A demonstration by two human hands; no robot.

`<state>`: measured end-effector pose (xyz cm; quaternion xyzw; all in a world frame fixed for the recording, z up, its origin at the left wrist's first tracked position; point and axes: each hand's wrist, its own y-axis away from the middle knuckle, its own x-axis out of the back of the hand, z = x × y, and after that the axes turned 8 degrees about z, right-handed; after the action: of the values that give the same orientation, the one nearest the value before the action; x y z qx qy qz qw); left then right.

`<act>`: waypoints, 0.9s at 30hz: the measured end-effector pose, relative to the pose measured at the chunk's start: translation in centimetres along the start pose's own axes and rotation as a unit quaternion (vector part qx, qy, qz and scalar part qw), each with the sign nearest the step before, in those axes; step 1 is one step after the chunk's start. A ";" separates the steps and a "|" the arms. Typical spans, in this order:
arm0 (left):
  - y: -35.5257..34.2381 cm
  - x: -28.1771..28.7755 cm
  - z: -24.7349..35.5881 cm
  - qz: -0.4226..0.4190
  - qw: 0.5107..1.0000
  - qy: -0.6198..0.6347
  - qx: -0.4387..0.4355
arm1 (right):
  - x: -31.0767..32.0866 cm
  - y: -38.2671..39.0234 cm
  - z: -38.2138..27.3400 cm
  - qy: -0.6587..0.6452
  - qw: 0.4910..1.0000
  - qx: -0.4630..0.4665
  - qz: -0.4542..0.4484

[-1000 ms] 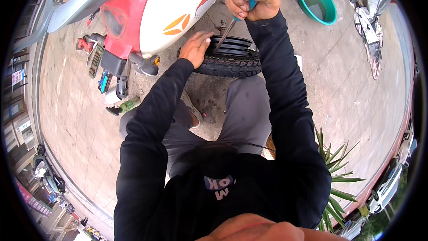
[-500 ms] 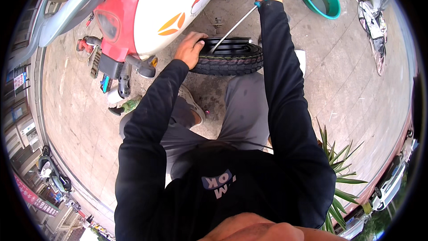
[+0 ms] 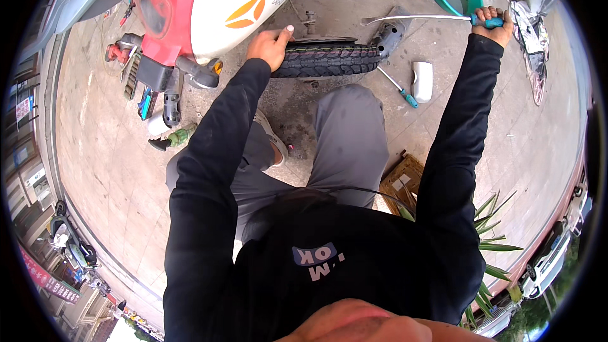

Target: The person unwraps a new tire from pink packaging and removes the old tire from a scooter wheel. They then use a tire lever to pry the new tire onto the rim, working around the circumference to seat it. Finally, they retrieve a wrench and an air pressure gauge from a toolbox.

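A black treaded tyre on its wheel stands in front of my knees, its tread facing me. My left hand grips its left end, thumb raised along the upper edge. Out to the right, my right hand is closed round the teal handle of a tyre lever. The lever's long metal shaft points left, and its flattened, slightly curved tip is in the air beyond the tyre, apart from it. A second teal-handled tool lies on the ground to the right of the tyre.
A red and white scooter stands at the far left. A dark cover piece and a white cover lie right of the wheel. Beyond are a green basin and silver sheeting. A wooden crate sits near my right knee; a green bottle lies left.
My right hand has swung right and slightly down, and the lever has come out of the tyre's rim. The wheel has tipped, showing more tread and less rim. My left hand stays on it.
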<state>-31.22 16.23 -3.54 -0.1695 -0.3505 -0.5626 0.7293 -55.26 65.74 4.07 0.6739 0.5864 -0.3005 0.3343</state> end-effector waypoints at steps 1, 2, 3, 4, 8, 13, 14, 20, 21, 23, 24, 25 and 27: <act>0.0 -0.3 0.3 0.010 1.000 -0.020 0.000 | -2.7 1.8 -1.6 0.027 0.999 0.030 -0.005; -0.2 -0.7 0.9 0.018 0.999 -0.029 0.009 | -4.7 3.8 -2.9 0.044 0.997 0.039 -0.042; -0.5 -1.0 1.7 0.026 0.999 -0.037 0.016 | -6.2 5.8 -4.1 0.063 0.994 0.049 -0.079; -1.0 -1.1 2.2 0.037 0.997 -0.056 0.024 | -6.8 7.1 -5.2 0.062 0.982 0.002 -0.179; -3.7 -2.3 3.3 0.129 0.989 -0.063 0.035 | -11.8 15.9 -1.4 0.218 0.960 0.013 -0.175; 0.1 -1.7 3.9 0.043 0.944 -0.073 -0.320 | -7.8 19.3 8.5 0.203 0.962 0.092 -0.160; 0.8 -1.8 4.3 0.031 0.927 -0.132 -0.348 | -7.2 19.8 9.8 0.198 0.959 0.111 -0.171; -0.6 -2.9 6.3 -0.003 0.936 -0.214 -0.280 | -5.8 21.8 15.1 0.186 0.965 0.180 -0.050; -1.5 -3.0 6.4 -0.012 0.937 -0.211 -0.277 | -6.3 22.4 15.8 0.176 0.966 0.187 0.004; -2.5 -2.8 7.2 -0.036 0.948 -0.209 -0.236 | -4.8 21.5 15.9 0.244 0.955 0.150 -0.083; -1.2 -1.4 11.4 -0.076 0.962 -0.151 -0.214 | -4.2 21.1 15.8 0.279 0.942 0.168 -0.077; -1.7 -1.6 11.2 -0.055 0.966 -0.140 -0.210 | -4.4 20.9 16.3 0.305 0.932 0.180 -0.079; -2.4 -1.9 10.8 -0.046 0.969 -0.155 -0.185 | -4.6 20.2 17.2 0.295 0.934 0.185 -0.086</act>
<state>-37.18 23.78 2.28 -0.3707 -0.3563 -0.6173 0.5954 -36.05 47.38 -0.52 0.7293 0.6479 -0.2195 -0.0113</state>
